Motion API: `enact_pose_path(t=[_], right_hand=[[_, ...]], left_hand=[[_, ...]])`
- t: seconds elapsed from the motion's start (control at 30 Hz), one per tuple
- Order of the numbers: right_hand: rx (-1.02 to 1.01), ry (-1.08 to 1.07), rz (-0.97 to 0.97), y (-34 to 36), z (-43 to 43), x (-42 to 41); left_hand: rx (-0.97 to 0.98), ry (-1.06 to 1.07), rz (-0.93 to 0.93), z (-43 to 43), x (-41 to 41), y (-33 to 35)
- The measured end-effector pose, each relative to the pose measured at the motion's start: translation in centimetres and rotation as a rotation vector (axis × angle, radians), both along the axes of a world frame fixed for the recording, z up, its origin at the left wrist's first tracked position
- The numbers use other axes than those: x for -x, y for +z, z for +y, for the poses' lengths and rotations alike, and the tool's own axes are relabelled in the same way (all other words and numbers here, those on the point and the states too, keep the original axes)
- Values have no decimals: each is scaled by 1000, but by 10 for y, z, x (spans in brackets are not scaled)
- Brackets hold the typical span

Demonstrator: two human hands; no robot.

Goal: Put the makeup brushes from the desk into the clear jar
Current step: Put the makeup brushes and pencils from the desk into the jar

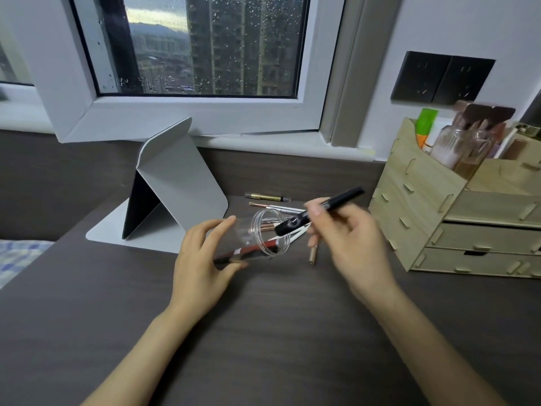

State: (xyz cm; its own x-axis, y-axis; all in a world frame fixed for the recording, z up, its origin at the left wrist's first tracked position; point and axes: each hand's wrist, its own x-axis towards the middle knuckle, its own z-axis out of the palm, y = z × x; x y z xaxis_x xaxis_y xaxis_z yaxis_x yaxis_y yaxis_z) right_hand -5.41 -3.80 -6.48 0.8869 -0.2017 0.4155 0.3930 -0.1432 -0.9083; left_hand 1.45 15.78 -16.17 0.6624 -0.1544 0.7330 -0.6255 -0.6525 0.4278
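Two bare forearms come up from the lower edge of the frame over the dark brown wood-grain tabletop (263, 332). In the middle of the frame the left hand (202, 259) holds the clear round plastic jar (251, 238) on its side, thumb on top and fingers below, with the open mouth turned to the right. A red and black pencil-like stick (248, 249) lies inside it. Just to the right, the right hand (348, 238) pinches a black makeup brush with a long handle (319, 210) between thumb and fingers; its lower end is at the mouth of the jar. Behind the hands, several thin brushes with gold and white handles (269, 200) lie on the tabletop. To the left stands a grey folded stand mirror (175, 183). At the right edge sits a pale wooden drawer organiser (439, 215). Behind all is a white-framed window with raindrops (205, 45).
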Motion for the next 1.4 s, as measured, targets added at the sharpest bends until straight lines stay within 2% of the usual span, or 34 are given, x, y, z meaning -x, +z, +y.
enact_pose_path(t=[0.07,0.2,0.33,0.5,0.57,0.6,0.67,0.7,0.73,0.77,0.83,0.9,0.97,1.07,1.13,1.2,1.3,1.4], right_hand=[[137,0,-33,-8,11,-2],[452,-131,-100,-25,15,-8],[729,-196,-233,-36,13,-13],[1090,-151,-179,-50,6,-15],[1086,1,-154,-50,-1,-16],[974,62,-148,-49,-4,-17],[675,-5,-168,-45,-15,-24],[624,-115,-170,-45,-23,-32],[707,-234,-158,-47,-34,-42],[916,-296,-94,-51,-42,-51],[1357,-212,14,-64,-53,-66],[1634,-58,-20,-78,-58,-73],[1846,-46,-77,-84,-55,-76],[1967,-79,-209,-86,-55,-80],[1877,-88,-285,-83,-60,-77],[1625,-152,-320,-76,-67,-72],[974,-353,-263,-52,-68,-49],[211,-319,-277,-19,-51,-13]], left_hand=[[-1,-21,3,-2,2,1],[3,-40,8,-1,4,1],[4,-31,-1,-1,3,2],[-70,-9,-27,-1,4,1],[-110,-10,-41,-1,3,0],[-105,-11,-34,-1,3,0],[-57,-1,-11,0,2,0],[-38,11,-4,1,1,0],[-29,25,-1,2,0,0],[-22,39,2,2,0,0],[5,65,9,3,-1,1],[24,78,9,4,-2,3],[24,78,-3,4,-3,3],[23,81,-13,5,-2,4],[15,70,-17,5,-2,4],[9,59,-17,4,-1,4],[-1,44,-14,4,-1,3],[-4,31,-9,3,-1,3]])
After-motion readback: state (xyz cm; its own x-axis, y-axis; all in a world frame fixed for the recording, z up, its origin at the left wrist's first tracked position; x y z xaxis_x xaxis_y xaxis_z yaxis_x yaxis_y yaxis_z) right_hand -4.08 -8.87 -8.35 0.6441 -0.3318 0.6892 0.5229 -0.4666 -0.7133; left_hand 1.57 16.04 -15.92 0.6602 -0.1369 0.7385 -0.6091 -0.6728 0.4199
